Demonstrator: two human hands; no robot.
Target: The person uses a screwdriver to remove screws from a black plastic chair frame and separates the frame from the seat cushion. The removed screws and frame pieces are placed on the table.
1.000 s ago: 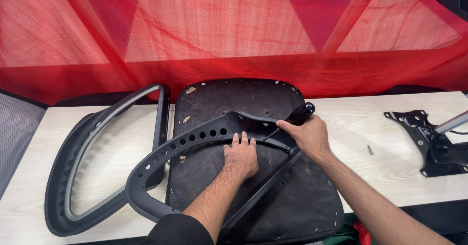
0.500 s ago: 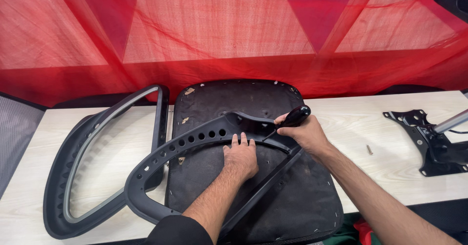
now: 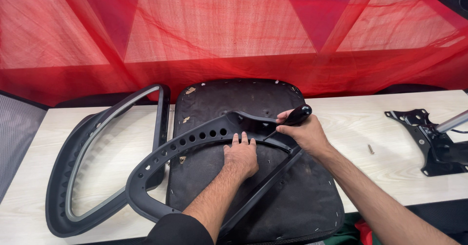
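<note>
- Left hand point(image 3: 241, 156) flat, fingers spread, pressing on black seat base point(image 3: 273, 196) by armrest frame point(image 3: 195, 142)
- Right hand point(image 3: 304, 133) fisted round screwdriver point(image 3: 292, 117), just right of left hand
- 1 screw point(image 3: 370, 149) further right on table point(image 3: 356, 123)

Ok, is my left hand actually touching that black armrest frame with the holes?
Touching. The head view shows the left hand pressed flat, fingertips lying against the inner edge of the armrest frame, no gap visible.

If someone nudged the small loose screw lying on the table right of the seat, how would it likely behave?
The screw is tiny and bare on the smooth pale table, so it would probably skid or roll in a curve. It looks light, and fiddly to pinch. Nothing stands close beside it to stop it.
</note>
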